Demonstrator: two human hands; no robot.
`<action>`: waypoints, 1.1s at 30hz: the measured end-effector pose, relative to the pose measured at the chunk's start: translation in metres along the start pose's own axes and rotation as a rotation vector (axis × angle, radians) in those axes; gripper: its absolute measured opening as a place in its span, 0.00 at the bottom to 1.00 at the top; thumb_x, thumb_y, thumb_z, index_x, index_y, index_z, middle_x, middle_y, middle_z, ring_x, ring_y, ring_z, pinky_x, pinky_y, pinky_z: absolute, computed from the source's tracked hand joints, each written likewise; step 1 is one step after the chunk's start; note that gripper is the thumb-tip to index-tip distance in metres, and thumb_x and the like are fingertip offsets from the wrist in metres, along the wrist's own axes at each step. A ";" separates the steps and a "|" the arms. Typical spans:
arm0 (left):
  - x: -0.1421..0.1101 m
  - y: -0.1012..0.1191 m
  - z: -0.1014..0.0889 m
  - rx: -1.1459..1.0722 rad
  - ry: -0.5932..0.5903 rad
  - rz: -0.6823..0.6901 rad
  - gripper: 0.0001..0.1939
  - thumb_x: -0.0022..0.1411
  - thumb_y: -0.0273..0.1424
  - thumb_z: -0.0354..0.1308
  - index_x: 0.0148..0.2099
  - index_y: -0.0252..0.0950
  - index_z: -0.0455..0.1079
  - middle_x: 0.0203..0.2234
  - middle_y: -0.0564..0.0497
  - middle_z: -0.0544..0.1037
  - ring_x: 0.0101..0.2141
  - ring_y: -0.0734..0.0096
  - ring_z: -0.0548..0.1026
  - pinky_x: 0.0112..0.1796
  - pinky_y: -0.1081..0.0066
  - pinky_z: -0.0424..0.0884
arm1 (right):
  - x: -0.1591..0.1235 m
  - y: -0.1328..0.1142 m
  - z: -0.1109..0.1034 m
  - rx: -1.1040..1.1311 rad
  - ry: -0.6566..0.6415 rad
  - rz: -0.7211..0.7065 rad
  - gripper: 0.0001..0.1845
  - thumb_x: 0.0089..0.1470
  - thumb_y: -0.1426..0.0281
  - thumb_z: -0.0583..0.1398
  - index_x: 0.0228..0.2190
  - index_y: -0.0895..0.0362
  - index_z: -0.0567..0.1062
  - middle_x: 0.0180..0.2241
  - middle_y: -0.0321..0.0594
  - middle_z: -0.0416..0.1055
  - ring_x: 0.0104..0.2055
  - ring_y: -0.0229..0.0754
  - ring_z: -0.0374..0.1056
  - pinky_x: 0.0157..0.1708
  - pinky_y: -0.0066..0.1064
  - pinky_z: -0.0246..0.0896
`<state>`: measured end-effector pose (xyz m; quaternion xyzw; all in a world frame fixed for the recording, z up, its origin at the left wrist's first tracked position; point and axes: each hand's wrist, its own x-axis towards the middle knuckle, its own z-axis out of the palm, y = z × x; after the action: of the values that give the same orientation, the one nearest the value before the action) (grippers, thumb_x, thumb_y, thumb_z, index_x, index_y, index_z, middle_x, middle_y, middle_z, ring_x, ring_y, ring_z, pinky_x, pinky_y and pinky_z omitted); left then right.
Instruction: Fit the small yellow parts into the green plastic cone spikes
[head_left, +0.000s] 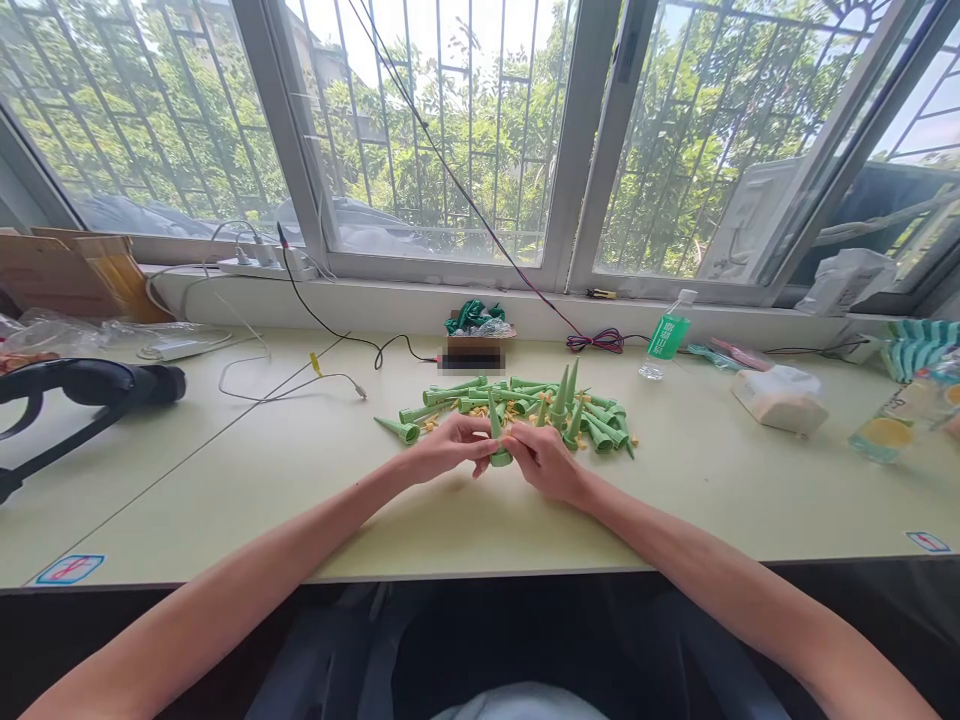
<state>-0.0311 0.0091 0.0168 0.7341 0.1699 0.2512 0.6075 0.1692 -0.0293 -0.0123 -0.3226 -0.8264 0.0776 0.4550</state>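
Observation:
A green plastic watering spike [494, 413] stands tip up between my hands, just above the table's middle. My left hand [448, 448] is closed round it, thumb and fingers near its wide capped base. From the other side my right hand [553, 463] pinches close against the spike; whatever small piece is in its fingertips is hidden. Right behind my hands lies a pile of similar green spikes [600, 432], some upright and most on their sides. Small yellow-orange plastic pieces [517, 408] are scattered among them. One loose spike [397, 430] lies at the pile's left end.
Behind the pile stands a small cardboard box [480, 352] with green wrapping in it. A water bottle [664, 338], a tissue pack [780, 398] and another bottle [885, 430] are to the right. Cables [300, 385] and a black headset [90, 385] lie left.

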 end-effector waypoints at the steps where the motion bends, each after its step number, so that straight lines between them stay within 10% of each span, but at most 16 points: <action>1: 0.000 0.001 0.000 0.000 -0.008 -0.008 0.14 0.63 0.38 0.60 0.40 0.29 0.75 0.27 0.52 0.70 0.24 0.77 0.69 0.26 0.74 0.68 | 0.000 0.000 0.000 -0.010 0.002 -0.014 0.20 0.66 0.65 0.50 0.22 0.55 0.53 0.19 0.29 0.50 0.21 0.32 0.45 0.23 0.26 0.43; 33: -0.001 0.002 -0.001 0.055 -0.026 -0.085 0.19 0.59 0.44 0.62 0.40 0.30 0.74 0.25 0.52 0.70 0.22 0.78 0.69 0.22 0.77 0.68 | 0.002 -0.013 -0.003 -0.318 -0.144 -0.114 0.17 0.67 0.66 0.51 0.25 0.56 0.62 0.22 0.33 0.63 0.22 0.33 0.53 0.24 0.27 0.42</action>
<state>-0.0326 0.0094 0.0189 0.7458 0.2000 0.2107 0.5994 0.1646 -0.0391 -0.0036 -0.3368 -0.8756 -0.0569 0.3415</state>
